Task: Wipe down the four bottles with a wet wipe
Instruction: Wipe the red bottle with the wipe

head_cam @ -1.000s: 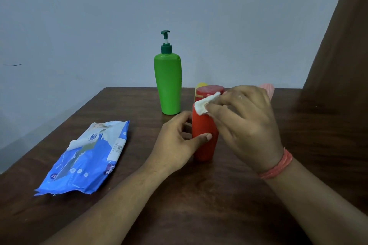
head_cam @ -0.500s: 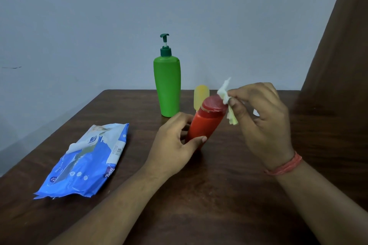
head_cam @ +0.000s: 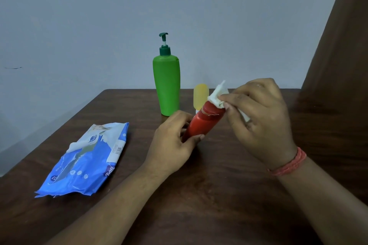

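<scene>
so the surface (head_cam: 199, 195) carries it all, and what's changed: a second ago the red bottle (head_cam: 201, 123) stood upright with the wipe (head_cam: 218, 95) rubbing its side near the top, now it's tipped over to the right, base down by the left hand (head_cam: 175, 143) and the wipe up on the cap end. i'd guess the body is about done and only the top is left on this one.

counts, big to small: one blue wipe pack (head_cam: 87, 159), one green pump bottle (head_cam: 166, 83), one red bottle, one small yellow bottle (head_cam: 201, 98) behind it. that's three bottles, a fourth isn't showing right now.

left grip is wrapped round the red bottle's lower half. right hand (head_cam: 260, 121) grip is pinched on the wipe.
</scene>
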The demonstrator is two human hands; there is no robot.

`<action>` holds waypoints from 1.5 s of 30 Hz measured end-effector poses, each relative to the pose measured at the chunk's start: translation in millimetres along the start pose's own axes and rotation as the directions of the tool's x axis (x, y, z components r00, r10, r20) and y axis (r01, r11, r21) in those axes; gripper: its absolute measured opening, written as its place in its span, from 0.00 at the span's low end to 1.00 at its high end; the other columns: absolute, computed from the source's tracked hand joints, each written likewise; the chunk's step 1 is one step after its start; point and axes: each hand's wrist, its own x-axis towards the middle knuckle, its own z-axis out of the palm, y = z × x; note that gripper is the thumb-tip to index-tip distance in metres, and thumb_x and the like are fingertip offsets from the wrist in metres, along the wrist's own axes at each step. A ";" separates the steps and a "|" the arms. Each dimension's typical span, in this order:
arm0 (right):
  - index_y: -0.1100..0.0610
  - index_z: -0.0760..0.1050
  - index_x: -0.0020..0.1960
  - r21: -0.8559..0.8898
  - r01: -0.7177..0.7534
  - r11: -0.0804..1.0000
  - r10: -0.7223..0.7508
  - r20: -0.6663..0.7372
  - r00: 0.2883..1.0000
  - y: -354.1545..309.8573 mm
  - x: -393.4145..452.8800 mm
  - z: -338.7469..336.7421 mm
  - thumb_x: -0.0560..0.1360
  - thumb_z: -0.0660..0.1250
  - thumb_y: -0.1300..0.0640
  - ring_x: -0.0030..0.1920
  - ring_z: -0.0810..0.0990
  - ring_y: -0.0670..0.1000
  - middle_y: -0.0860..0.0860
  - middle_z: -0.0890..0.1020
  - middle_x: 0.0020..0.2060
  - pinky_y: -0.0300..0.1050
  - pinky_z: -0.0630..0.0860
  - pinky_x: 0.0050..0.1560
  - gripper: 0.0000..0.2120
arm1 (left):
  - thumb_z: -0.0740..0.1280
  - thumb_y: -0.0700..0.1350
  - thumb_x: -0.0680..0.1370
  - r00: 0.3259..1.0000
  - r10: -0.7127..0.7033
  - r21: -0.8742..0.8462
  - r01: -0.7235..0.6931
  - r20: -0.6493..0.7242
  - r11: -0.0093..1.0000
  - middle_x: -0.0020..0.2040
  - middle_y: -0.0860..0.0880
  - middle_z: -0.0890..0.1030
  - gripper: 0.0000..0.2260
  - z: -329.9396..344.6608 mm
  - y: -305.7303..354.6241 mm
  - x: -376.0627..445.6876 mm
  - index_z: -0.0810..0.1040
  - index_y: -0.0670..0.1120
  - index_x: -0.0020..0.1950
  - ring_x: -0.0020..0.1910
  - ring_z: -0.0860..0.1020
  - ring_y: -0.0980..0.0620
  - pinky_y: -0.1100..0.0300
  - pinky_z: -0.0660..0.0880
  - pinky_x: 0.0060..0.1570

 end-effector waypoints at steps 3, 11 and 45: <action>0.60 0.85 0.52 0.059 0.134 0.989 -0.136 0.023 0.990 -18.2 0.9 3.0 0.78 0.69 0.62 0.49 0.77 0.58 0.53 0.83 0.46 0.55 0.72 0.52 0.07 | 0.78 0.45 0.72 1.000 -0.003 -0.058 0.002 -0.021 0.998 0.53 0.58 0.80 0.16 0.5 -2.5 -0.6 0.77 0.51 0.57 0.52 0.81 0.58 0.53 0.81 0.51; 0.60 0.85 0.49 0.029 0.032 0.999 -0.030 -0.040 0.999 -2.8 -4.7 2.5 0.77 0.68 0.62 0.47 0.79 0.58 0.53 0.84 0.44 0.57 0.72 0.50 0.06 | 0.77 0.48 0.73 1.000 0.002 -0.014 -0.002 0.002 1.000 0.51 0.61 0.78 0.14 0.8 -0.7 0.6 0.76 0.53 0.54 0.52 0.80 0.59 0.57 0.81 0.51; 0.54 0.83 0.53 0.516 -0.490 0.703 0.456 0.201 0.867 -4.9 -5.9 17.8 0.81 0.65 0.61 0.49 0.81 0.47 0.48 0.83 0.46 0.40 0.74 0.50 0.08 | 0.77 0.48 0.73 0.983 -0.142 -0.157 0.159 0.115 0.975 0.56 0.59 0.81 0.18 -11.7 -2.9 3.2 0.74 0.63 0.57 0.56 0.80 0.61 0.61 0.79 0.57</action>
